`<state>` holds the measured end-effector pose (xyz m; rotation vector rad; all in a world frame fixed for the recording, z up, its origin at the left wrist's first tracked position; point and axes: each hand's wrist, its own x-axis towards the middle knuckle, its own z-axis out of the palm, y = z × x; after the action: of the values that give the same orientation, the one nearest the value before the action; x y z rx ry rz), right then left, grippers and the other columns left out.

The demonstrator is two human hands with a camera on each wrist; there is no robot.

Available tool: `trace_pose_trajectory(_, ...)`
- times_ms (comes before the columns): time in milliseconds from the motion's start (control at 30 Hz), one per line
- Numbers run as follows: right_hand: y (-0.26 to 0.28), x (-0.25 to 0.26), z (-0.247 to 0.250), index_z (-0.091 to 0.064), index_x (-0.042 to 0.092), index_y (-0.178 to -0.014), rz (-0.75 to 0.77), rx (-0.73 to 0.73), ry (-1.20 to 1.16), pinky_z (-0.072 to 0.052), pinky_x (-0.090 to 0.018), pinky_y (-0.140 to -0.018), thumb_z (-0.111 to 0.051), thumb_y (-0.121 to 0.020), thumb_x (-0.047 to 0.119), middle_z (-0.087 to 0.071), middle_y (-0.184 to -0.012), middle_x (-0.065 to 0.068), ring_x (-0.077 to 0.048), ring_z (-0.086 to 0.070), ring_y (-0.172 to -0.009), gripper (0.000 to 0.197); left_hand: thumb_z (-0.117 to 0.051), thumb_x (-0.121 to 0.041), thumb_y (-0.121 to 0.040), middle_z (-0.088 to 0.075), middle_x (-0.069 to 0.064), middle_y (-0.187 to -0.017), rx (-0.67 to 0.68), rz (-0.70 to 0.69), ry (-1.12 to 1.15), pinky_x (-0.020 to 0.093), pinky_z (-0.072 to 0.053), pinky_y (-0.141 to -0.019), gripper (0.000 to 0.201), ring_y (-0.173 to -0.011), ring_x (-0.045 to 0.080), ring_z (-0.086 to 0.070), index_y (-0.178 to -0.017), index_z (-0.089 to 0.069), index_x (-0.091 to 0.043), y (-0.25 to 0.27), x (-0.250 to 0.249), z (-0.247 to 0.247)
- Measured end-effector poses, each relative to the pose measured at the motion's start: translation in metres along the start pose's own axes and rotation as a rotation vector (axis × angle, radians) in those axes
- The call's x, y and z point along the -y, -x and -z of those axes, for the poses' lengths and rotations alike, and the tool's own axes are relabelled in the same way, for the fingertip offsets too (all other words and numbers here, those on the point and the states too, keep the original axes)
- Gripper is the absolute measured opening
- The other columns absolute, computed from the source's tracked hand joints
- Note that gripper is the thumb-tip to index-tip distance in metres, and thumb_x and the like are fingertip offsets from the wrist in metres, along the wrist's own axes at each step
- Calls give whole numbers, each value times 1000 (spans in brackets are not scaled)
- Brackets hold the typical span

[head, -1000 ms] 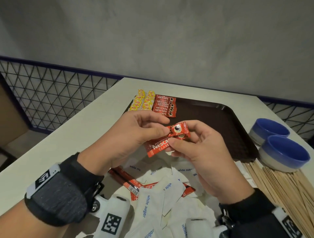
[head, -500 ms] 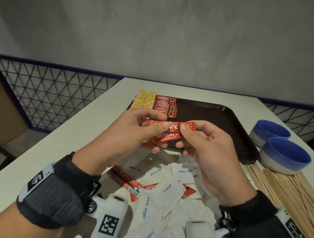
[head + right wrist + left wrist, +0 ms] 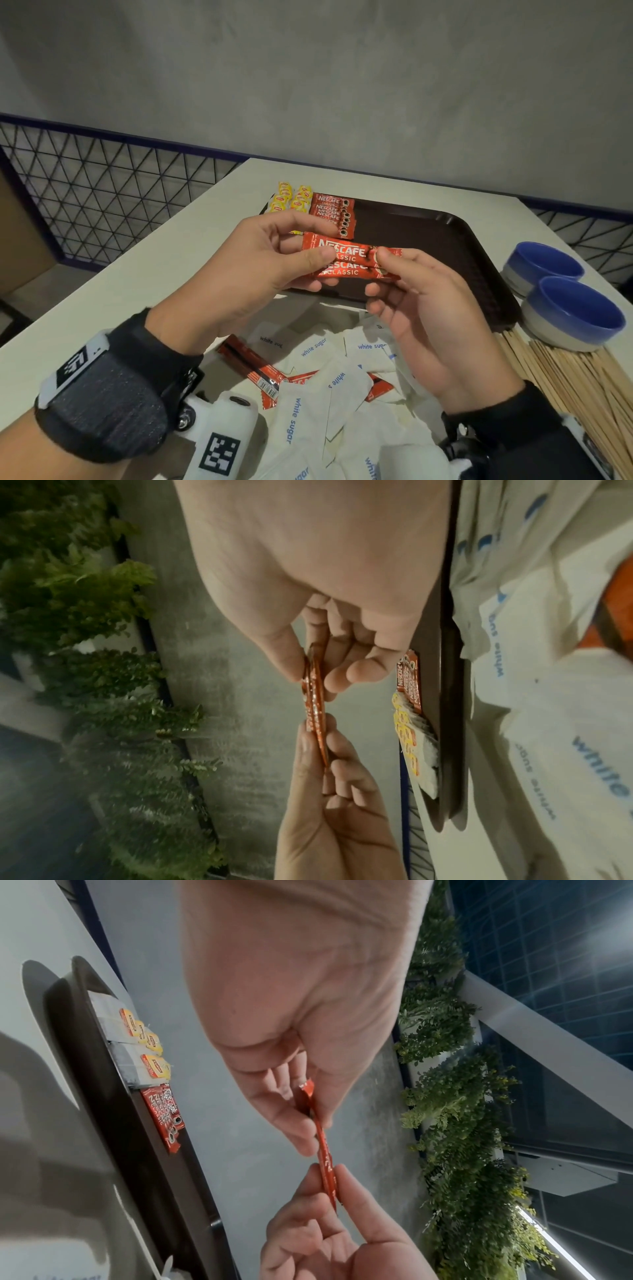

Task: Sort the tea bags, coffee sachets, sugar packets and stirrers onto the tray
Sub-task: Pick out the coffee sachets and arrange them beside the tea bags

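Note:
Both hands hold two red coffee sachets (image 3: 349, 260) level, one above the other, over the near edge of the dark brown tray (image 3: 428, 246). My left hand (image 3: 308, 260) pinches their left end and my right hand (image 3: 387, 270) pinches the right end. The left wrist view shows the sachets (image 3: 325, 1158) edge-on between the fingers. Yellow tea bags (image 3: 291, 198) and a row of coffee sachets (image 3: 332, 212) lie in the tray's far left corner. White sugar packets (image 3: 329, 380) are heaped on the table below my hands, with more red sachets (image 3: 253, 363) among them. Wooden stirrers (image 3: 565, 383) lie at the right.
Two blue bowls (image 3: 544, 267) (image 3: 575, 315) stand right of the tray, beside the stirrers. A wire mesh fence (image 3: 102, 192) runs beyond the table's left edge. A grey wall is behind. Most of the tray floor is bare.
The sachets went from tilted and crumpled between my fingers to level and stacked. My hands rose slightly and moved toward the tray.

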<state>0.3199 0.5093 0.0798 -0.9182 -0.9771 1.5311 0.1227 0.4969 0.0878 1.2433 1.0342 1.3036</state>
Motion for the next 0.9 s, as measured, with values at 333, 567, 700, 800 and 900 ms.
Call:
trace_pose_trajectory(333, -1, -2, 2, -72, 15, -108, 139, -29, 172, -52, -28, -54, -68, -94, 8, -76, -83, -6, -15, -64, -68, 16, -77, -21, -77, -79, 10, -107, 12, -25, -68, 30, -60, -69, 22, -89, 27, -78, -98, -83, -25, -1, 3, 2)
trace_pose_trajectory(567, 1, -1, 0, -73, 14, -104, 192, -25, 219, -54, -27, -57, -68, -94, 10, -75, -81, -6, -15, -65, -68, 12, -72, -21, -81, -79, 8, -112, 3, -6, -14, 26, -61, -67, 23, -100, 27, -77, -101, -83, -20, -1, 2, 3)
trace_pose_trajectory(700, 1, -2, -1, -73, 15, -101, 232, -29, 278, -56, -29, -60, -69, -94, 12, -75, -80, -6, -15, -67, -68, 9, -71, -14, -89, -80, 10, -106, -22, -25, -29, 25, -60, -64, 20, -88, 23, -77, -107, -81, -18, -2, 2, 4)
trace_pose_trajectory(800, 3, -1, -1, -72, 18, -99, 271, -21, 364, -58, -26, -59, -68, -95, 16, -76, -80, -3, -12, -68, -66, 6, -72, -13, -90, -79, 11, -105, -36, -30, -53, 25, -58, -62, 22, -87, 23, -77, -109, -80, -21, -2, 2, 4)
trace_pose_trajectory(900, 5, 0, -2, -70, 21, -99, 282, -10, 392, -58, -23, -57, -66, -97, 19, -76, -80, 1, -11, -68, -63, 5, -78, -19, -78, -75, 26, -104, -47, -30, -46, 29, -58, -68, 38, -93, 26, -78, -116, -74, -24, -3, 2, 6)
